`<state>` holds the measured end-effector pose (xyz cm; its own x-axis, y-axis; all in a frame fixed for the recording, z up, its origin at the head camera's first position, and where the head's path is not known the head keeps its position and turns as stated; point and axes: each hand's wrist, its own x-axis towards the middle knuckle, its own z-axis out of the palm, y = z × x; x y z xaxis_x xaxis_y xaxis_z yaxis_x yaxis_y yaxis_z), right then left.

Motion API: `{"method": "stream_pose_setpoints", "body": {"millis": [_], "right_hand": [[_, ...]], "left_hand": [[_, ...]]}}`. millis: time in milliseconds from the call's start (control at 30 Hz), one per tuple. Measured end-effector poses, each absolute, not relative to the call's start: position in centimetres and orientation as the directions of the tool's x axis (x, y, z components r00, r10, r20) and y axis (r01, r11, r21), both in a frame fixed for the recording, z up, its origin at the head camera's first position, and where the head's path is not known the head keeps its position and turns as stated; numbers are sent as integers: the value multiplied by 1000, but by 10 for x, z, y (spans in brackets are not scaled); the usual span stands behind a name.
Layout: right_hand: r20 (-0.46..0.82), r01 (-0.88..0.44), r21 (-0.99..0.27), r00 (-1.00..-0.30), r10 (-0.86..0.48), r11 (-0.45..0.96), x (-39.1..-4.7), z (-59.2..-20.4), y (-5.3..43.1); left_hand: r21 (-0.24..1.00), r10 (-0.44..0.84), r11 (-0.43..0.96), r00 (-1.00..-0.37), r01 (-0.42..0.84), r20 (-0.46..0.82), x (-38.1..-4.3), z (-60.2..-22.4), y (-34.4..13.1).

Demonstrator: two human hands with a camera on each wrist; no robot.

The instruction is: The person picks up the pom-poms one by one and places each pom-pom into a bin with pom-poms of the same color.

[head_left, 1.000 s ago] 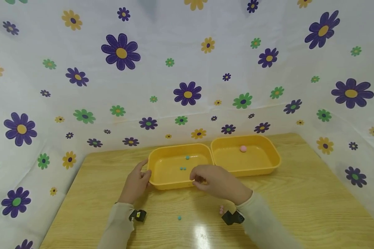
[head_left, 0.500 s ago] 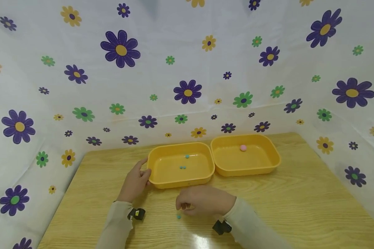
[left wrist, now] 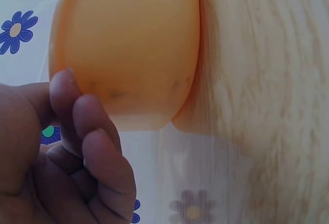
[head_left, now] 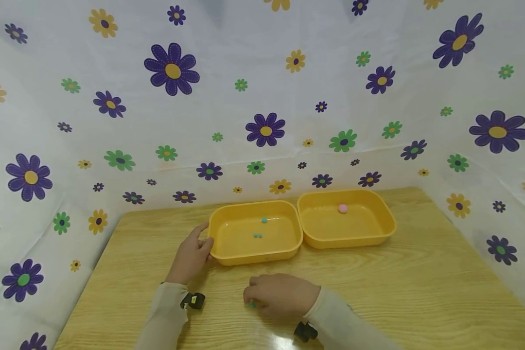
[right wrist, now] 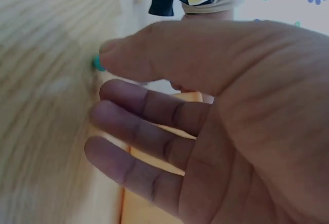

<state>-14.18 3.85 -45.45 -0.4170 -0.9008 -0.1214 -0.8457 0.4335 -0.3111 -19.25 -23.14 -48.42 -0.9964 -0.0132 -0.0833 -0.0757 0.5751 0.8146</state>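
Observation:
My left hand (head_left: 190,258) holds the left end of a yellow plastic tray (head_left: 255,258), thumb and forefinger at its rim. Two small teal beads and one slightly larger teal bead (head_left: 264,220) lie inside it. On the table in front, my right hand (head_left: 284,294) pinches a small teal bead (right wrist: 97,63) low at the wood surface. In the right wrist view the thumb tip is against this bead, its forefinger is mostly hidden behind the thumb, and the other fingers are loosely bent.
A second yellow tray (head_left: 350,242) stands against the first one's right side, with a pink ball (head_left: 342,208) in it. Both sit toward the back of the wooden table (head_left: 420,282). A flower-print white cloth (head_left: 227,107) hangs behind and at both sides.
My right hand has moved from the left tray's front edge down and toward me to the loose teal bead, and now has it between its fingers. My left hand has stayed at the tray.

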Motion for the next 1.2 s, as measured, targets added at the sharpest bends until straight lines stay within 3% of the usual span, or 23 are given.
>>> {"method": "stream_pose_setpoints", "body": {"millis": [667,1200], "right_hand": [[-107,-847,-247,-459,-882,471,-136,-461,33],[-130,-793,-310,-511,-850,524,-130,-463,33]], "left_hand": [[811,-10,580,-996,-76,-87,-191,-483,-228],[814,-10,576,-996,-75,-85,-191,-484,-229]]}}
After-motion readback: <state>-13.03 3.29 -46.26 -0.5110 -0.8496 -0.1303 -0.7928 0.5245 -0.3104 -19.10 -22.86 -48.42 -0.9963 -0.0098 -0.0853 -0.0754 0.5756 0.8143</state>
